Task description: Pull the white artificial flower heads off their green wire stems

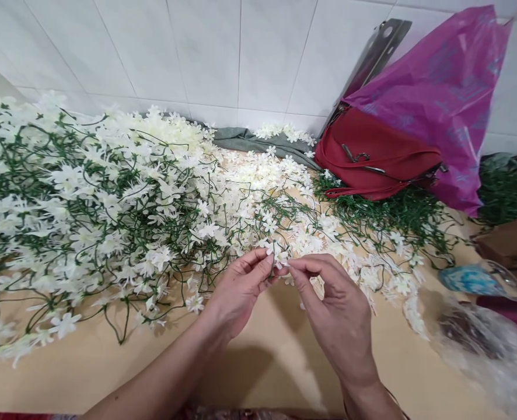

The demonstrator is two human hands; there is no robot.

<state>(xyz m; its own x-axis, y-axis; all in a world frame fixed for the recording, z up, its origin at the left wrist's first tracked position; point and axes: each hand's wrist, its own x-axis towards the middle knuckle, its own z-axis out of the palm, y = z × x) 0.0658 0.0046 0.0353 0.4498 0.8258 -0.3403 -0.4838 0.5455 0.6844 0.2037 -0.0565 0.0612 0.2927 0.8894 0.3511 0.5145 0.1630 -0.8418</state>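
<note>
My left hand (pixel 245 286) is closed in a pinch on the green stem of a white artificial flower (pixel 280 256). Close beside it, my right hand (pixel 337 309) pinches at the flower's petals with thumb and forefinger. Both hands are over the front middle of the tan table (pixel 258 373). Beyond the fingertips lie loose white blossoms (pixel 258 169), many of them without stems. To the left rises a big heap of white artificial flowers on green stems (pixel 109 210).
A red handbag (pixel 372 151) and a purple plastic bag (pixel 442 99) stand at the back right, over a pile of green stems (pixel 385 216). At right are a blue-patterned cup (pixel 472 280) and a clear plastic bag (pixel 495 350). A tiled wall (pixel 206 52) closes the back.
</note>
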